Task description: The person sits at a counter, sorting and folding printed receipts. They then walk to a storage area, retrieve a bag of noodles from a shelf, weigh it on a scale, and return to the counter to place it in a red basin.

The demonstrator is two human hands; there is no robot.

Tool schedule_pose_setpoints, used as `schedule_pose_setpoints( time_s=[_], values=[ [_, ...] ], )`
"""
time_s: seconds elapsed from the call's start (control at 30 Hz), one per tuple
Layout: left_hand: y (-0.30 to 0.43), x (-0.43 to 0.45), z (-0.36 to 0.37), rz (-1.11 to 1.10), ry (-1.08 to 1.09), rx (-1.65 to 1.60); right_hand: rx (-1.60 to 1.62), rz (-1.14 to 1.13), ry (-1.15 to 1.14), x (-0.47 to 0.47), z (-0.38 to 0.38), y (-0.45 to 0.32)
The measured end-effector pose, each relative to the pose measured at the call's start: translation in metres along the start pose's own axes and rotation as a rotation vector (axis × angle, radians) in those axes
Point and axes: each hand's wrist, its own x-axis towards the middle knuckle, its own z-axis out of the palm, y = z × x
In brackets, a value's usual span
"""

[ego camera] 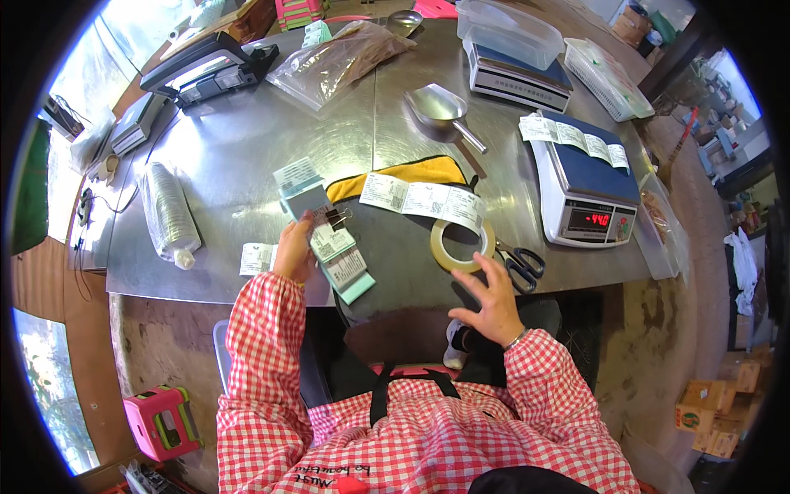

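My left hand (295, 248) grips a folded stack of printed labels (333, 247) with pale green backing, which runs slantwise over the table's near edge. A black binder clip (337, 218) is fixed to the stack near my fingers. My right hand (490, 304) holds nothing; its fingers are spread just below a roll of yellowish adhesive tape (439, 247). Beside the roll lie black-handled scissors (523, 265). A strip of white labels (419, 197) stretches above the tape, across a yellow-and-grey cloth (395, 241). Left of my wrist is another small label piece (254, 259).
On the steel table (234, 148) stand a lit digital scale (586, 179) bearing a label strip, another scale (518, 83) under a plastic tub (509, 31), a metal scoop (441, 108), a plastic bag (342, 62), a bag sealer (203, 71) and a wrapped roll (168, 213). A pink stool (145, 426) sits below left.
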Motion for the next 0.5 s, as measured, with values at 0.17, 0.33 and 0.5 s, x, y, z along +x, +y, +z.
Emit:
schedule_pose_setpoints(
  time_s=[0.17, 0.33, 0.5],
  values=[
    [0.002, 0.051, 0.001, -0.052, -0.106, 0.35, -0.09, 0.014, -0.051, 0.01, 0.025, -0.004],
    [0.005, 0.08, 0.011, -0.138, -0.186, 0.445, -0.127, 0.04, -0.017, 0.022, 0.04, -0.004],
    [0.021, 0.108, 0.01, -0.078, -0.129, 0.579, -0.169, 0.022, -0.038, 0.045, 0.055, -0.009]
  ],
)
